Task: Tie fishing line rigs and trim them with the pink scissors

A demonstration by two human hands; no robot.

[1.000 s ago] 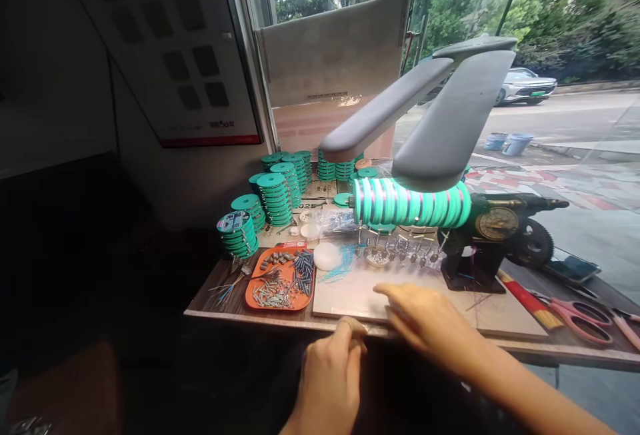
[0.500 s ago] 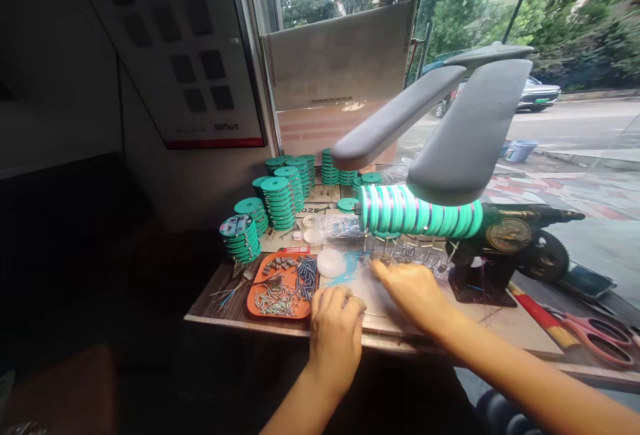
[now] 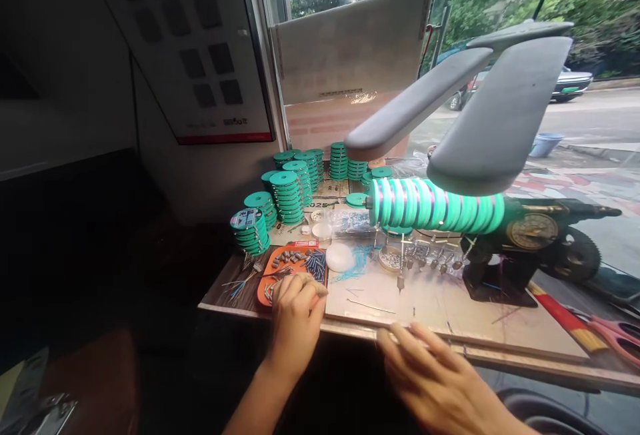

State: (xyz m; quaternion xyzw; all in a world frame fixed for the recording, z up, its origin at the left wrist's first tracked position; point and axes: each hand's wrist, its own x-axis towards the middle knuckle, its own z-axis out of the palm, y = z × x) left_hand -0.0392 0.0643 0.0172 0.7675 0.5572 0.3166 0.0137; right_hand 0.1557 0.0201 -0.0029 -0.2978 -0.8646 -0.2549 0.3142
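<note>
My left hand (image 3: 299, 308) reaches over the front of the orange tray (image 3: 262, 294), its fingers curled together and tips hidden; whether they pinch something I cannot make out. The tray holds grey metal sinkers (image 3: 287, 258) and dark slim tubes (image 3: 315, 266). My right hand (image 3: 430, 372), slightly blurred, is at the table's front edge, fingers loosely stretched with gaps, nothing visible in them. Beyond it a row of green line spools (image 3: 435, 207) sits on the shaft of a black winding machine (image 3: 533, 232). Short lines hang below the spools, one ending in a small sinker (image 3: 401, 282).
Stacks of green spools (image 3: 287, 198) stand at the back left. A white round lid (image 3: 340, 258), blue strands (image 3: 357, 263) and a small dish of beads (image 3: 389, 260) lie mid-table. A grey two-armed lamp (image 3: 480, 122) overhangs the machine. Scissors (image 3: 617, 335) lie at right.
My right hand has drawn back from the hanging lines toward the table's front edge. My left hand has shifted left from the tray's right side to over it. The view has turned slightly left.
</note>
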